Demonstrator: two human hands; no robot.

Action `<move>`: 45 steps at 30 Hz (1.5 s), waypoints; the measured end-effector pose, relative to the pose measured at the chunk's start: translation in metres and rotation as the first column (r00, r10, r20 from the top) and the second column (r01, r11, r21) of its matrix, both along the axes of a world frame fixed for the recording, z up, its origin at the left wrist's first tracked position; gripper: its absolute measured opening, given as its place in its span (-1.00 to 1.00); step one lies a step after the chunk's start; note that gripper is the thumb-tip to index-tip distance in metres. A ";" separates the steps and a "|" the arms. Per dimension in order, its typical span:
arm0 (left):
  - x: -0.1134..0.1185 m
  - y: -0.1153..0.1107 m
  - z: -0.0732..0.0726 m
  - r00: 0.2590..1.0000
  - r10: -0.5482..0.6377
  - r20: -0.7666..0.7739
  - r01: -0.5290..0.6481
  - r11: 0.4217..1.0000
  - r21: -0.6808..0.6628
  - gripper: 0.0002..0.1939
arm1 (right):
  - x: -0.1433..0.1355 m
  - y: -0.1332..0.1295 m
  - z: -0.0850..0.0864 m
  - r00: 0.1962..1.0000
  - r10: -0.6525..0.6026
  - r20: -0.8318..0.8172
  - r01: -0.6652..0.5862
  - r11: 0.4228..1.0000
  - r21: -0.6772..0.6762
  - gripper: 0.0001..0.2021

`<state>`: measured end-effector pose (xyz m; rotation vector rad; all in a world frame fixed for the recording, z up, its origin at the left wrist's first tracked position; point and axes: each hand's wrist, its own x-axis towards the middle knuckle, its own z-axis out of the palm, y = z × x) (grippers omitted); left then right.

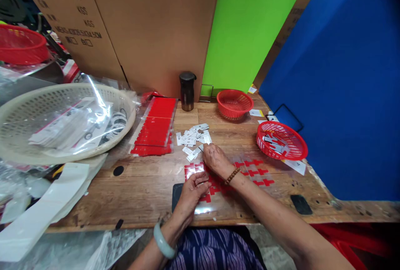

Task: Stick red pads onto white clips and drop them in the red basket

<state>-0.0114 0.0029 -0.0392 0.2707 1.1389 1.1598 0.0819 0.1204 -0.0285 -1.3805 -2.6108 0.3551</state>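
A clear sheet with red cut shapes (261, 172) lies flat on the wooden table. My left hand (193, 191) rests at the sheet's left part, thumb and fingers curved with a gap between them; nothing shows in it. Just above, my right hand (217, 159) has its fingers pinched on a small grey-white piece at the edge of a loose pile of metal-like pieces (190, 137). Beyond the pile's left side is a stack of red sheets (158, 122) in clear film.
A dark flask (187, 91) stands at the back. Red baskets (235, 104) sit at the right, the nearer one (262, 153) holding pieces. A large cream basket (129, 120) with bagged items is at the left. Cardboard (156, 28), green and blue panels (337, 95) rise behind.
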 end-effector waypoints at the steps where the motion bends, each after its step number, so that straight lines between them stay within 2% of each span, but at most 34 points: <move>1: 0.000 0.000 0.001 1.000 0.001 0.003 -0.001 1.000 -0.003 -0.56 | 0.001 0.000 0.002 1.000 0.004 -0.018 -0.005 1.000 -0.010 -0.81; 6: -0.003 0.000 0.006 1.000 0.005 0.008 -0.005 1.000 -0.018 -0.59 | 0.015 0.011 0.007 0.983 -0.032 -0.182 0.018 0.997 -0.080 -0.71; 9: -0.004 0.002 0.013 1.000 0.014 -0.004 -0.014 0.999 -0.030 -0.62 | 0.026 0.017 0.007 0.949 -0.115 -0.295 0.063 0.981 -0.181 -0.68; 12: -0.004 0.007 0.018 0.998 0.054 -0.016 -0.054 0.998 -0.043 -0.64 | 0.031 0.007 0.007 0.886 -0.216 -0.410 0.084 0.945 -0.317 -0.66; 13: -0.003 0.008 0.020 0.998 0.068 -0.017 -0.068 0.997 -0.043 -0.64 | 0.030 -0.001 0.007 0.841 -0.259 -0.476 0.065 0.920 -0.386 -0.67; 15: -0.001 0.011 0.021 0.996 0.091 -0.003 -0.091 0.996 -0.017 -0.64 | 0.028 -0.022 0.007 0.649 -0.406 -0.644 -0.053 0.819 -0.571 -0.70; 17: 0.001 0.013 0.022 0.994 0.106 0.037 -0.108 0.992 0.058 -0.68 | 0.024 -0.043 0.006 0.479 -0.517 -0.710 -0.180 0.733 -0.655 -0.68; 19: 0.003 0.014 0.023 0.991 0.111 0.071 -0.120 0.984 0.128 -0.72 | 0.021 -0.060 0.005 0.406 -0.581 -0.706 -0.245 0.675 -0.696 -0.65; 21: 0.002 0.013 0.024 0.992 0.101 0.069 -0.111 0.982 0.151 -0.71 | 0.021 -0.069 0.004 0.406 -0.608 -0.683 -0.254 0.643 -0.723 -0.65; 25: -0.002 0.008 0.028 1.000 0.019 0.019 -0.021 0.997 0.079 -0.70 | 0.033 -0.068 0.003 0.424 -0.603 -0.676 -0.190 0.671 -0.717 -0.68; 27: -0.004 0.004 0.031 0.999 -0.046 -0.003 0.046 0.998 0.051 -0.69 | 0.040 -0.065 0.004 0.400 -0.599 -0.694 -0.247 0.659 -0.711 -0.69; 32: -0.004 -0.003 0.038 0.983 -0.186 -0.001 0.186 0.981 0.060 -0.73 | 0.049 -0.063 0.002 0.352 -0.631 -0.691 -0.487 0.506 -0.711 -0.65; 35: -0.004 -0.005 0.041 0.977 -0.205 0.064 0.203 0.978 0.041 -0.76 | 0.048 -0.065 -0.001 0.286 -0.678 -0.677 -0.543 0.467 -0.697 -0.69; 38: -0.005 -0.005 0.041 0.975 -0.181 0.126 0.182 0.983 0.000 -0.78 | 0.047 -0.069 -0.003 0.217 -0.713 -0.667 -0.559 0.470 -0.684 -0.71; 40: -0.005 -0.005 0.041 0.976 -0.177 0.129 0.179 0.984 0.001 -0.80 | 0.045 -0.072 -0.002 0.198 -0.722 -0.663 -0.546 0.480 -0.686 -0.71; 45: -0.010 -0.003 0.042 0.974 -0.192 0.119 0.193 0.981 0.006 -0.85 | 0.045 -0.075 -0.001 0.238 -0.684 -0.689 -0.468 0.541 -0.699 -0.69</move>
